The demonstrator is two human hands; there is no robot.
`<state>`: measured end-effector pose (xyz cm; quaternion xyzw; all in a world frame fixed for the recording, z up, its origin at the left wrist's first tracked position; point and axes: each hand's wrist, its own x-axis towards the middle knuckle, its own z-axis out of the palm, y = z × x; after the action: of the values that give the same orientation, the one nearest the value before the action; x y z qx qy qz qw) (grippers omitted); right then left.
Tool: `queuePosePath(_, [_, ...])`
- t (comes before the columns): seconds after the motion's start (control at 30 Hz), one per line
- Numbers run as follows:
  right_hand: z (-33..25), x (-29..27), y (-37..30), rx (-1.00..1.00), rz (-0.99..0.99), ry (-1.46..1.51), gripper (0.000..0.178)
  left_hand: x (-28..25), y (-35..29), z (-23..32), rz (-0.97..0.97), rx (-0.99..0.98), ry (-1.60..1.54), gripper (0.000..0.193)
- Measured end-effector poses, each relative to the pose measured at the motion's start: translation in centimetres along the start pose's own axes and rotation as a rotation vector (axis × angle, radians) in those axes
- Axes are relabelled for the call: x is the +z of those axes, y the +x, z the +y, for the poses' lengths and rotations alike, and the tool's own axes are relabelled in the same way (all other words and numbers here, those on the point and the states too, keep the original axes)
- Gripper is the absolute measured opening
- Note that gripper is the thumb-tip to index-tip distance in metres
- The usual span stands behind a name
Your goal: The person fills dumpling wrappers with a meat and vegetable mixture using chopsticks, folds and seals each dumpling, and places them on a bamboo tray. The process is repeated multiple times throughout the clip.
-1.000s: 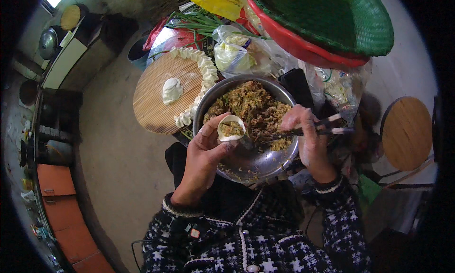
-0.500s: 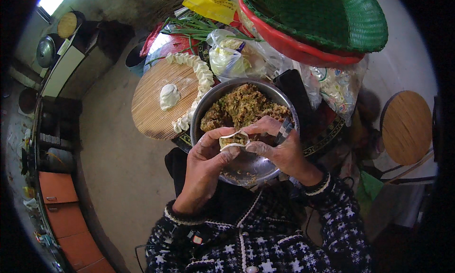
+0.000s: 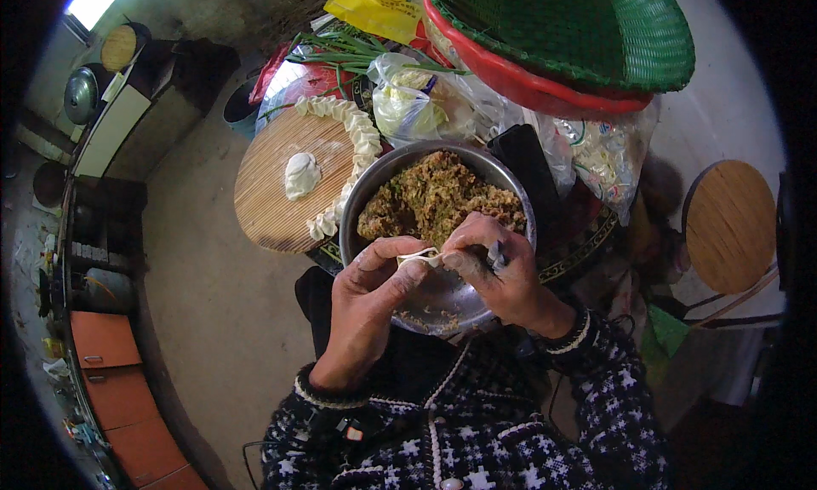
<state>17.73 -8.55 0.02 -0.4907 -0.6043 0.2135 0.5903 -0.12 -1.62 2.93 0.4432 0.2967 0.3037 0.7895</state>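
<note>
Between my two hands is a dumpling (image 3: 419, 257), a white wrapper folded over with a little filling showing at its opening. My left hand (image 3: 368, 290) grips its left side between thumb and fingers. At the right end, the thumb and forefinger of my right hand (image 3: 495, 273) pinch the wrapper's edges, and a dark handle-like piece sticks out from that hand. Below the dumpling stands a metal bowl (image 3: 351, 202) with brown-green minced filling (image 3: 442, 192) heaped at its far side. Part of the bowl is hidden by my hands.
Left of the bowl, a round wooden board (image 3: 268, 209) carries a dough lump (image 3: 302, 175) and a curved row of folded dumplings (image 3: 362, 132). Behind are green onions (image 3: 349, 54), a bagged cabbage (image 3: 413, 103), and a green basket (image 3: 562, 30) in a red basin (image 3: 511, 81). A dark phone-like slab (image 3: 521, 154) lies right.
The wrapper has gone from open with filling exposed to folded nearly flat. My right fingers have closed in on its right end. The left hand has barely moved.
</note>
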Motion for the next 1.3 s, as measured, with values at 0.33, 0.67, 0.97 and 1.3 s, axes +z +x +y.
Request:
queuePosePath(0.33, [0.5, -0.4, 0.0, -0.093, -0.045, -0.051, 0.017, 0.7, -0.2, 0.4, 0.027, 0.034, 0.089, 0.016])
queuePosePath(0.67, [0.4, -0.4, 0.1, -0.147, -0.049, -0.05, 0.023, 0.0, 0.3, 0.3, 0.008, 0.137, 0.199, 0.018])
queuePosePath(0.97, [-0.2, -0.4, -0.3, 0.076, 0.022, 0.169, 0.009, 0.0, -0.5, 0.6, 0.084, 0.027, 0.005, 0.014])
queuePosePath(1.3, [0.3, -1.1, -0.3, -0.089, -0.076, 0.056, 0.021, -0.8, 0.0, 0.5, -0.023, 0.225, 0.212, 0.008])
